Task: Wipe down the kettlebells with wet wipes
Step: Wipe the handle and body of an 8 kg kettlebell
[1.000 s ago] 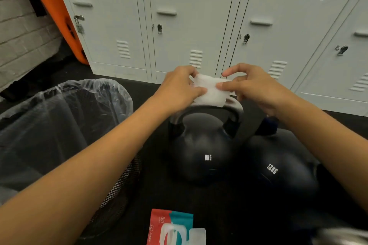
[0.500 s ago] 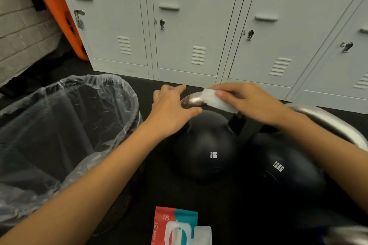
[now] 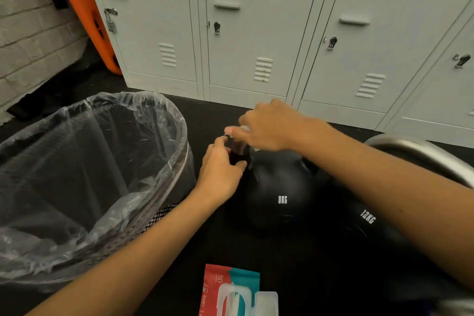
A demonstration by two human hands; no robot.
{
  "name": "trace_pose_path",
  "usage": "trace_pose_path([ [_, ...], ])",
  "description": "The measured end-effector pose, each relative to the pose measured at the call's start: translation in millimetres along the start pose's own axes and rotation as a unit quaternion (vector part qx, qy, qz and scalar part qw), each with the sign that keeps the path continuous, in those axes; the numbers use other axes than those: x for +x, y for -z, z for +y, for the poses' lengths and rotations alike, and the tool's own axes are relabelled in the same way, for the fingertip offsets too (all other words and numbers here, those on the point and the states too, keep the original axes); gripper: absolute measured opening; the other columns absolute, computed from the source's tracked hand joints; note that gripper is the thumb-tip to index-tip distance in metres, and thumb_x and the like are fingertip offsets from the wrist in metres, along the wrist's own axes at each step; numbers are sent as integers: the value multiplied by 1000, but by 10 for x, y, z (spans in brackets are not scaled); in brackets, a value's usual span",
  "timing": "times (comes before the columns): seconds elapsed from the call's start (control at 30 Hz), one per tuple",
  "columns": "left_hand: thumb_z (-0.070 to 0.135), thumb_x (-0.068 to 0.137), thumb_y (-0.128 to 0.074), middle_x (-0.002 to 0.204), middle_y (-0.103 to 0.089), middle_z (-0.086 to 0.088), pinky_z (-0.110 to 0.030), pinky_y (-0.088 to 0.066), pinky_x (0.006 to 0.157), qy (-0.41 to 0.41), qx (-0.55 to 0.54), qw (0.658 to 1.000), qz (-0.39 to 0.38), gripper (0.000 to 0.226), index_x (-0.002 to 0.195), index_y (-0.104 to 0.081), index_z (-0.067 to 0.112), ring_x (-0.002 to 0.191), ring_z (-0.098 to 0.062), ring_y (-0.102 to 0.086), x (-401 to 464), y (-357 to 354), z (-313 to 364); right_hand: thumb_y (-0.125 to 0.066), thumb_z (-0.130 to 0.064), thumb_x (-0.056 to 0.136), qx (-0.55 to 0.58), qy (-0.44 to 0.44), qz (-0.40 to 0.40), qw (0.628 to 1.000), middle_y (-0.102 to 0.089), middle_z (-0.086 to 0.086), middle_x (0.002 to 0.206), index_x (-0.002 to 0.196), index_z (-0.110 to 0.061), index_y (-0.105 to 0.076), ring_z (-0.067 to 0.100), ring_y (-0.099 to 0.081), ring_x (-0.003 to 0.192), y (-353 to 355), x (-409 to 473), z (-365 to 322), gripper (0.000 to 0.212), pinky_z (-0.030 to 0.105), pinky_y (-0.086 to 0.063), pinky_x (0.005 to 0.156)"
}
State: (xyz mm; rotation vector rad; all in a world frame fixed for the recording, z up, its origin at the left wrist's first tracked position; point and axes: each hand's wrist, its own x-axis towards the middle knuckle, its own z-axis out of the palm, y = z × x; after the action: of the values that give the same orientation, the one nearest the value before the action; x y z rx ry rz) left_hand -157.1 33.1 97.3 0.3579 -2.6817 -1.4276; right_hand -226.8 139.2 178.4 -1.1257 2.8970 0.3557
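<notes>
While both arms reach forward over the dark floor (image 3: 295, 259), the two hands meet at the handle of the 8 kg kettlebell (image 3: 279, 187), which I take as the landmark. The right hand (image 3: 272, 127) lies over the top of this handle, with its fingers curled around a white wet wipe (image 3: 245, 128); only a small white edge of the wipe shows under the fingers, pressed on the handle. The left hand (image 3: 220, 172) is at the left end of the same handle, its fingers bent around the black base of the handle, so it grips the kettlebell there. The kettlebell itself stands upright on the floor, its white "8KG" mark facing the camera.

Just to the right of it stands a 12 kg kettlebell (image 3: 364, 223), touching it or nearly so; I cannot tell which. Its steel handle (image 3: 420, 154) rises behind the right forearm. To the left of the 8 kg kettlebell is a mesh waste bin (image 3: 107, 161) with a clear plastic liner, close to the left hand. In front of the kettlebell, at the lower edge, lies a red and teal pack of wipes (image 3: 230, 279) with its flap open. Behind the kettlebell runs a row of pale grey lockers (image 3: 256, 33).
</notes>
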Motion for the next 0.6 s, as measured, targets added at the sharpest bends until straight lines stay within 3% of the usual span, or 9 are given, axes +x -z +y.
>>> trace_pose_path([
  [0.1,20,86,-69,121,-54,-2,-25,-43,82,1,-38,999,8,43,125,-50,18,105,-16,-56,19,-10,-56,-16,-55,102,-74,53,50,995,-60,1,111,121,-25,-54,22,-58,105,-76,-85,-3,52,39,-30,96],
  [0.2,22,86,-70,122,-56,0,-24,-45,85,-2,-59,998,5,44,126,-54,19,104,-12,-58,31,-2,-105,-11,-60,98,-6,58,85,995,-55,-8,122,137,-40,-39,15,-54,111,-169,-319,259,52,40,-27,100],
  [0.3,23,86,-70,122,-57,0,-27,-47,89,-8,-64,998,-2,41,125,-57,20,104,-11,-59,38,13,-129,-9,-63,98,114,-14,109,987,-57,-15,118,130,-44,-39,10,-54,110,-311,-536,539,48,40,-26,99],
  [0.37,24,86,-70,122,-57,0,-28,-47,90,-9,-66,998,-3,40,124,-58,20,104,-11,-59,34,19,-137,-14,-57,100,224,-61,101,967,-59,-17,99,110,-38,-47,6,-56,98,-388,-657,675,40,39,-28,97],
  [0.47,24,86,-70,120,-58,0,-27,-48,90,-14,-66,998,-2,38,122,-59,20,102,-10,-59,29,34,-145,-22,-54,102,395,-126,85,906,-57,-11,83,81,-33,-48,9,-53,81,-493,-711,810,39,35,-35,93],
  [0.57,23,87,-69,120,-58,0,-26,-47,88,-20,-63,998,-5,36,121,-59,19,100,-10,-59,33,46,-153,-28,-56,99,531,-185,45,825,-66,2,80,76,-24,-62,21,-62,84,-616,-622,894,52,44,-41,103],
  [0.6,23,87,-69,120,-58,-1,-26,-47,88,-21,-61,998,-5,36,121,-59,18,99,-10,-60,34,44,-154,-29,-51,98,584,-215,43,782,-68,7,80,81,-20,-65,27,-65,88,-654,-601,901,50,49,-42,105],
])
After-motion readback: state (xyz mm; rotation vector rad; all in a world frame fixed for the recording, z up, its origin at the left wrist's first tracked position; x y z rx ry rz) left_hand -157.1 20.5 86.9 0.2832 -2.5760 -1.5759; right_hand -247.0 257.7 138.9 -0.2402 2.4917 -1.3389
